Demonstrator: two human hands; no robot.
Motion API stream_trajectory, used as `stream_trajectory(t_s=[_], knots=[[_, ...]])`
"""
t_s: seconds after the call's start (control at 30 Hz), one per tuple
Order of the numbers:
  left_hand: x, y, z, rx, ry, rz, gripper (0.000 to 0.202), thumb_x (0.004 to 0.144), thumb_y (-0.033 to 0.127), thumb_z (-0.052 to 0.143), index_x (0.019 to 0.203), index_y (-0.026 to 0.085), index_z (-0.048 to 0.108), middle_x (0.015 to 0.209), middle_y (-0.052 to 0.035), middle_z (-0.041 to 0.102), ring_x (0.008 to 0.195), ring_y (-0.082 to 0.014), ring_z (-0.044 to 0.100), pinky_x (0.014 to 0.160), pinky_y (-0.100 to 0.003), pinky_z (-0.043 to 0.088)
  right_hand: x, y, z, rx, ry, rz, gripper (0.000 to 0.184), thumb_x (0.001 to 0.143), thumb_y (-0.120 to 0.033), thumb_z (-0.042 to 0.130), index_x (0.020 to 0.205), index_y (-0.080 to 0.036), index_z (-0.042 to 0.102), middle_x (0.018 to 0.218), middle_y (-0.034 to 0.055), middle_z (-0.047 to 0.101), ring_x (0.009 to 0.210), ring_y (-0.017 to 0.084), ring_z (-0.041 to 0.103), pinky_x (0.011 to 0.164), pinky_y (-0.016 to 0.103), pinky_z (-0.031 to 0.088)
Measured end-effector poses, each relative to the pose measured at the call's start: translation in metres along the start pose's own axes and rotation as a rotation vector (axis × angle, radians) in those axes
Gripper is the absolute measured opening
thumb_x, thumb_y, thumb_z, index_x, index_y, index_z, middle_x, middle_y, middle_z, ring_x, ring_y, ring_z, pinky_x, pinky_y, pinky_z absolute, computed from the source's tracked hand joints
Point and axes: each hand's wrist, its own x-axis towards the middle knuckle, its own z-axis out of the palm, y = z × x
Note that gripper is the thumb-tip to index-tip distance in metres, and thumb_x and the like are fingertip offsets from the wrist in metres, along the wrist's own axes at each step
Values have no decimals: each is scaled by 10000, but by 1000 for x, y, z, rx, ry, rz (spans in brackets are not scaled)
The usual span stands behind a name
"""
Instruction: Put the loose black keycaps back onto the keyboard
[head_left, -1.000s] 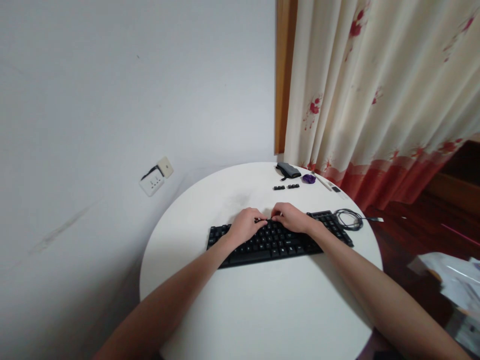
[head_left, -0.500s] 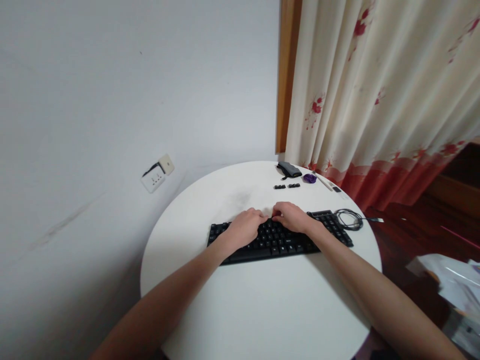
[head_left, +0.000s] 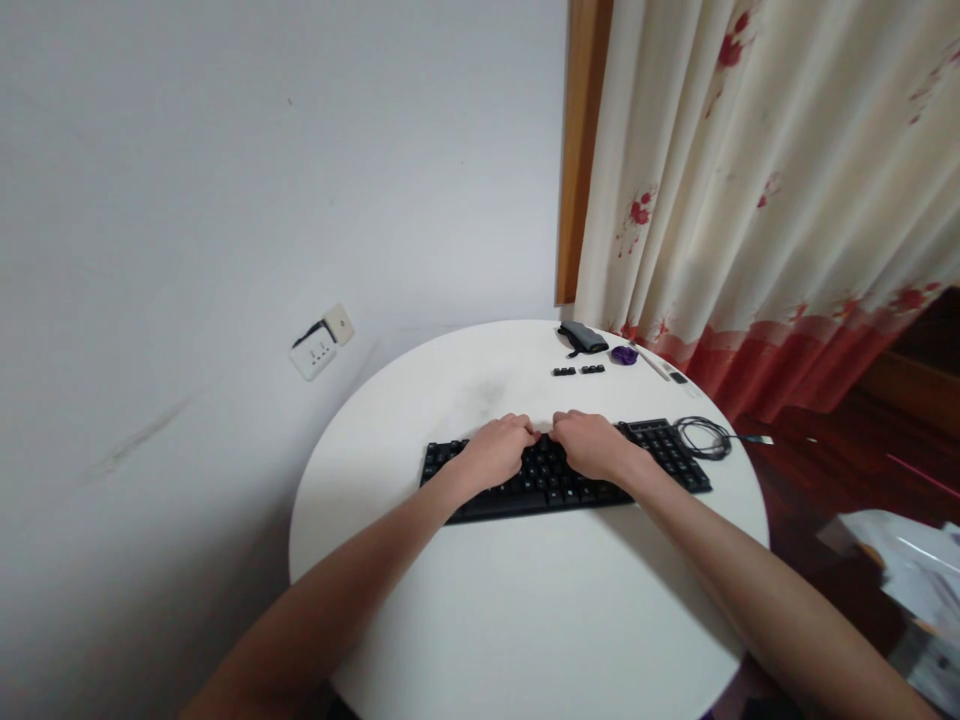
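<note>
A black keyboard (head_left: 547, 480) lies flat on the round white table (head_left: 525, 610). On its far edge, left of the middle, rests my left hand (head_left: 499, 450), fingers curled and closed near the top row of keys. My right hand (head_left: 589, 442) is bent over the same edge a little further right, its fingers closed too. A small gap separates the two hands, and the thumbs point toward each other. Whatever the fingertips pinch is hidden or too small to make out. Behind the hands, small black keycaps (head_left: 564, 371) stand in two short groups.
At the table's back right lie a dark grey pouch (head_left: 585, 338), a purple crumpled item (head_left: 624, 355) and a thin pale stick (head_left: 654, 364). A coiled black cable (head_left: 705, 438) sits right of the keyboard. A curtain (head_left: 712, 200) hangs behind; a wall socket (head_left: 313, 350) is at left.
My right hand has lowered onto the keyboard's far edge, and its fingers have curled in more tightly. The left hand stays at about the same place on the keyboard. The view has shifted slightly.
</note>
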Motion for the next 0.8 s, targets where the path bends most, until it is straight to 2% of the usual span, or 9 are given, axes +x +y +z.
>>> stream_trajectory(t_s=[0.1, 0.2, 0.3, 0.37, 0.47, 0.57, 0.67, 0.8], knots=[[-2, 1, -1, -53, 8, -12, 408, 869, 72, 383, 1112, 205, 682, 1121, -76, 661, 1047, -222, 596, 922, -335, 456, 4, 10, 6, 99, 52, 51, 293, 824, -80, 454, 995, -157, 680, 1069, 127, 677, 996, 258, 624, 780, 315, 449], [-5, 8, -4, -87, 19, -14, 387, 951, 296, 398, 1289, 207, 566, 1275, -85, 605, 1151, -252, 551, 990, -381, 414, 8, 23, 11, 191, 129, 105, 364, 826, -66, 431, 1023, -213, 699, 1113, 78, 682, 1026, 229, 620, 819, 299, 433], [-11, 16, -2, -105, -38, 30, 746, 860, 639, 479, 1450, 197, 364, 1486, -120, 410, 1329, -310, 397, 1073, -422, 330, 11, 34, 14, 211, 148, 162, 338, 837, -101, 445, 1005, -213, 716, 1068, 85, 703, 1018, 241, 624, 814, 304, 432], [-14, 19, 2, -92, -91, 68, 975, 747, 757, 527, 1494, 188, 266, 1559, -143, 270, 1403, -348, 274, 1116, -452, 254, 11, 39, 15, 208, 113, 186, 315, 811, -106, 476, 969, -209, 729, 1021, 92, 716, 981, 250, 636, 796, 309, 436], [-16, 22, 9, -65, -116, 84, 1097, 676, 775, 580, 1516, 189, 187, 1585, -151, 187, 1426, -370, 202, 1138, -470, 184, 10, 46, 17, 210, 63, 214, 326, 776, -99, 501, 974, -207, 737, 1013, 99, 719, 960, 254, 643, 783, 308, 441], [-15, 23, 10, -65, -116, 68, 1071, 687, 733, 597, 1513, 192, 181, 1564, -144, 250, 1399, -360, 254, 1127, -446, 201, 10, 50, 17, 218, 30, 236, 332, 773, -98, 495, 967, -197, 745, 1021, 113, 717, 966, 251, 643, 786, 302, 444], [-14, 20, 5, -74, -145, 59, 1068, 673, 708, 619, 1507, 199, 186, 1543, -140, 292, 1372, -359, 294, 1114, -437, 218, 10, 49, 18, 231, 10, 217, 342, 774, -96, 479, 950, -201, 753, 999, 108, 725, 953, 250, 650, 792, 305, 449], [-16, 8, -6, -85, -230, 33, 1084, 636, 688, 654, 1499, 222, 192, 1534, -135, 307, 1372, -353, 297, 1114, -435, 227, 12, 43, 21, 295, 35, 117, 413, 779, -74, 446, 1022, -219, 745, 1060, 80, 724, 999, 232, 643, 844, 294, 445]])
